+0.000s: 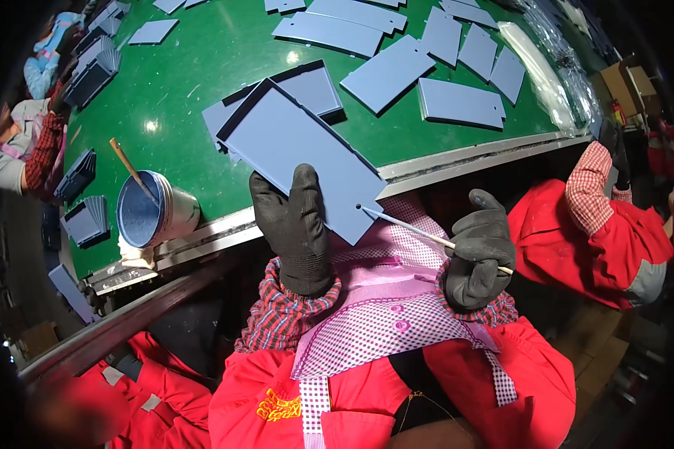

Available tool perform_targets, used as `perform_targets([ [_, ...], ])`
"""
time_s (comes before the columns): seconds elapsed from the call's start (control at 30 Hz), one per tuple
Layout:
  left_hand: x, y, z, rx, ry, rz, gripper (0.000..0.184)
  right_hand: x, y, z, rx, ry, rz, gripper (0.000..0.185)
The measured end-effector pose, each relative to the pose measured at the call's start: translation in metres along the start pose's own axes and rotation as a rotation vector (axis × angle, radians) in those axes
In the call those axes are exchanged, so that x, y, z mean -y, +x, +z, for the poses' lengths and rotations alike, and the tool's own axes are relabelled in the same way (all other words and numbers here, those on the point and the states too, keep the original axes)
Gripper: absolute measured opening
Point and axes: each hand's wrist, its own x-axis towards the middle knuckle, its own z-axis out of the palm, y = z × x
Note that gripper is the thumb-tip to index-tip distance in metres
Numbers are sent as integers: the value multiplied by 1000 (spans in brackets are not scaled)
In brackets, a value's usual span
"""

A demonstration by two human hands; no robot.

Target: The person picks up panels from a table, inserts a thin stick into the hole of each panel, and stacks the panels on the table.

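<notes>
In a dark glove, my left hand point(296, 228) grips a blue-grey rectangular panel point(299, 157) with a raised dark rim, held tilted over the table's near edge. My gloved right hand point(478, 251) is closed around a thin paintbrush point(419, 233) with a pale handle. The brush's tip touches the panel beside a small dark hole near its lower right corner. Behind the held panel, another rimmed panel point(307, 88) lies on the table, partly covered.
On the green table point(195, 67) lie several flat panels point(389, 72). A paint bucket point(165, 213) with a wooden stick point(132, 170) stands at the near left edge. Plastic-wrapped strips point(535, 75) lie at right. People in red point(591, 232) are close on both sides.
</notes>
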Motion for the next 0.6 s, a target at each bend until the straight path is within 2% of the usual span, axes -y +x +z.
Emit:
perform_targets([
  [0.1,1,-2,-1,7,-25,-8,24,2,-3,-5,85,-50,13,38],
  [0.2,5,-3,-3,2,-112,-53,24,2,-8,-5,66,-60,27,39],
  [0.3,7,-2,-6,-3,40,-23,26,4,-7,-2,-7,-65,21,36],
  [0.37,13,0,-5,-14,278,291,29,3,-3,-4,-42,1,1,31],
  [0.4,13,1,-5,-16,280,291,29,2,0,-4,-79,67,-22,27],
  [0.47,11,5,-6,-66,-183,-115,29,4,6,-5,-129,144,22,27],
  [0.5,14,5,-9,-68,-177,-116,29,4,9,-4,-234,258,74,27],
  [0.53,18,5,-13,21,-162,-76,31,4,12,-4,-339,375,128,26],
  [0.57,20,6,-15,110,-145,-37,33,4,17,-10,-290,439,159,24],
  [0.6,23,9,-12,106,-135,-38,33,1,19,-12,-292,447,166,24],
])
